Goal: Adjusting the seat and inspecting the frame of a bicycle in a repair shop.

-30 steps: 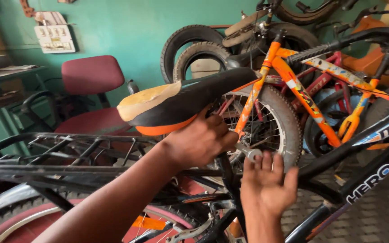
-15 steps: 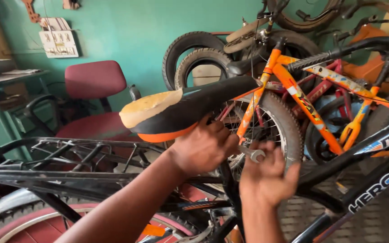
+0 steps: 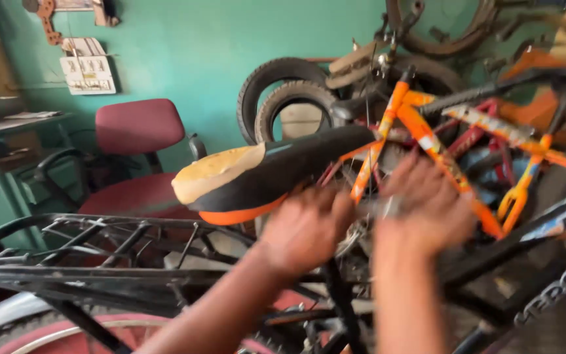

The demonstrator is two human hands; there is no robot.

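Observation:
A black bicycle saddle [image 3: 263, 174] with an orange lower edge and a worn tan rear stands on a dark seat post [image 3: 342, 301]. My left hand [image 3: 306, 229] is closed just under the saddle's nose, at the top of the post. To its right my right hand [image 3: 427, 210] is curled around a short silver metal piece [image 3: 388, 208] that points at the left hand. Both hands are blurred, so the exact grip is unclear. A black rear carrier rack [image 3: 99, 255] stretches out to the left, below the saddle.
An orange bicycle frame [image 3: 420, 131] and stacked tyres [image 3: 276, 98] lean against the teal wall behind. A dark red office chair [image 3: 135, 131] stands at the left, next to a desk [image 3: 8, 124]. A black frame tube [image 3: 545, 229] crosses at the right.
My right hand went from open with its fingers up to curled around the silver piece, and rose toward the saddle. The left hand stayed under the saddle. The camera moved closer.

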